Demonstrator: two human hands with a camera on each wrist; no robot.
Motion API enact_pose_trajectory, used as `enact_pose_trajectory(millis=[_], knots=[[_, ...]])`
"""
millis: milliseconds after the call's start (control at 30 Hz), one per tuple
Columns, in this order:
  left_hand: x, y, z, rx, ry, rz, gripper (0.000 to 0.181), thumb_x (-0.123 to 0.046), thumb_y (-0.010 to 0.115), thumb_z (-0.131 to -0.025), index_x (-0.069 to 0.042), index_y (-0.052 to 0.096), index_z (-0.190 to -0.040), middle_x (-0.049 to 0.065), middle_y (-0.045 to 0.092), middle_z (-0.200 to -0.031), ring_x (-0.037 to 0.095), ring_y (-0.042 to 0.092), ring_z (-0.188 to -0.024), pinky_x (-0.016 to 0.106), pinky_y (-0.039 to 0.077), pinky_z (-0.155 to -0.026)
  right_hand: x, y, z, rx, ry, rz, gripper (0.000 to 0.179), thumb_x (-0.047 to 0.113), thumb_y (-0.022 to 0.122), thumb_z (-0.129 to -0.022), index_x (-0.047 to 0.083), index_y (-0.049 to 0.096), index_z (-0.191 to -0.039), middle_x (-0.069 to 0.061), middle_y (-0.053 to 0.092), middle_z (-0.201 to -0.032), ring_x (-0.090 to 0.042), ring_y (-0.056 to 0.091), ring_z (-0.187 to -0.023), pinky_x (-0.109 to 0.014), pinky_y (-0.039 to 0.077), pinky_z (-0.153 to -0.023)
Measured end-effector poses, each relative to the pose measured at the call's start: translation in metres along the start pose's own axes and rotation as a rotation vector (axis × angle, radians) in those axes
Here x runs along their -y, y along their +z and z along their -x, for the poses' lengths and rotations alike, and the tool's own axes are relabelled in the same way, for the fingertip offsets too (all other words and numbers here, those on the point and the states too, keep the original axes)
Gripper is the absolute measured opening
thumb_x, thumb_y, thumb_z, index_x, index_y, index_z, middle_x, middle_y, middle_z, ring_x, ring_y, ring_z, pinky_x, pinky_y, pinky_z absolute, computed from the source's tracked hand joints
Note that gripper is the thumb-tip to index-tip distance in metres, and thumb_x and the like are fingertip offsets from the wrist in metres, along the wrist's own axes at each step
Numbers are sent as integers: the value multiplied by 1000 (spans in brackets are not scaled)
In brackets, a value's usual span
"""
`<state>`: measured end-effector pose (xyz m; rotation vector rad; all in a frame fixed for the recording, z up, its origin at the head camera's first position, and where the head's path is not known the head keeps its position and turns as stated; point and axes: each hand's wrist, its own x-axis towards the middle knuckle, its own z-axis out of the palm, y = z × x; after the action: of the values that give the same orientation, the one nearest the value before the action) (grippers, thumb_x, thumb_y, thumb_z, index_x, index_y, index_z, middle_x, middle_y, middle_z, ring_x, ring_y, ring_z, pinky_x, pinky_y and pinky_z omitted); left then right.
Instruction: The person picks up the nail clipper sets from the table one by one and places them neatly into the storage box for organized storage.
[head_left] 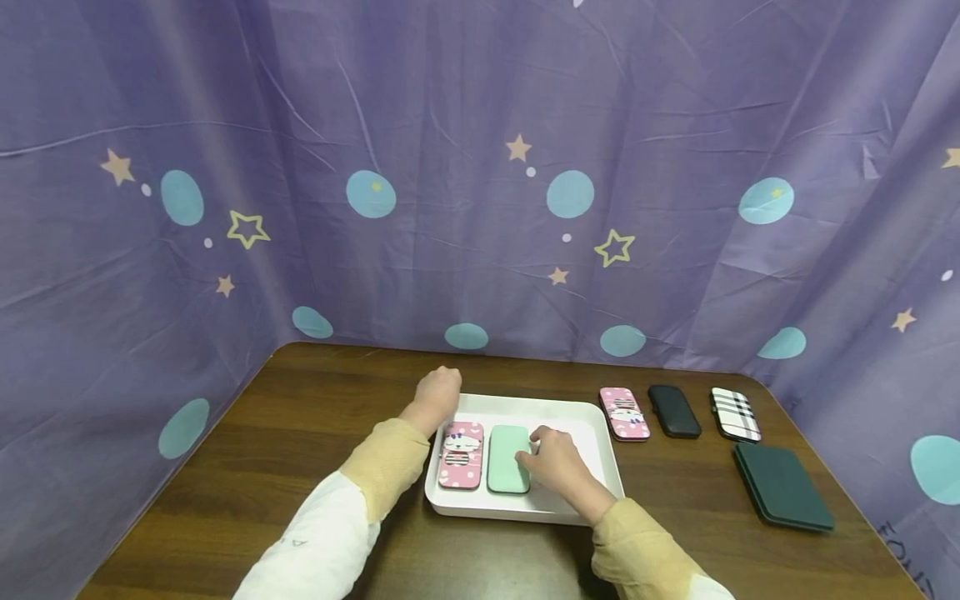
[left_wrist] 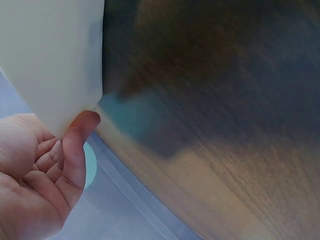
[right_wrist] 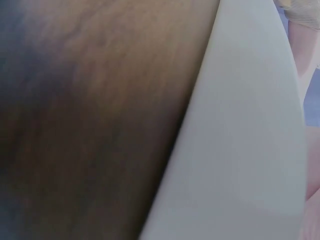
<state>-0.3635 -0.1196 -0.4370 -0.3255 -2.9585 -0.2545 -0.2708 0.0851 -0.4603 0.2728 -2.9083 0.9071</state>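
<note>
My left hand grips the far left corner of the white tray. In the left wrist view, curled fingers meet that corner from underneath. Inside the tray, a pink flat case with a cartoon animal lies on the left, beside a mint green flat case. My right hand is at the right edge of the mint green case, thumb over that edge and fingers curved. The right wrist view shows the tray's outer wall rather than the fingers.
Right of the tray lie a second pink case, a black case and a black-and-white checked case. Nearer stands a larger dark green case. A purple patterned curtain hangs behind the brown wooden table.
</note>
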Motion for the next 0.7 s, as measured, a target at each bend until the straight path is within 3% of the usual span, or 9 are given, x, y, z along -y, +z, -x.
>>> enact_pose_trajectory(millis=[233,400,700], knots=[[0,1,0,-5,3,2,13,7,55,-82,-1,66,-85,19,68,-93,34,66,-87,45,55,-71,2,-13,5,-42,-71,87,26,18,73,-75,-1,67,-91,-6,62,-69,-16,56,-63,-32,47,-55],[-1,0,0,18,-12,1,13,7,56,-83,-1,66,-86,19,68,-95,33,66,-89,44,55,-72,1,-20,11,-129,-126,193,22,22,73,-77,7,67,-92,-1,61,-71,-16,57,-62,-32,44,-49],[1,2,0,6,-8,1,13,7,55,-83,-1,65,-87,19,67,-94,34,66,-88,44,55,-71,-3,-36,19,-339,-356,310,15,20,73,-77,10,68,-88,-1,63,-77,-18,62,-66,-32,48,-50]])
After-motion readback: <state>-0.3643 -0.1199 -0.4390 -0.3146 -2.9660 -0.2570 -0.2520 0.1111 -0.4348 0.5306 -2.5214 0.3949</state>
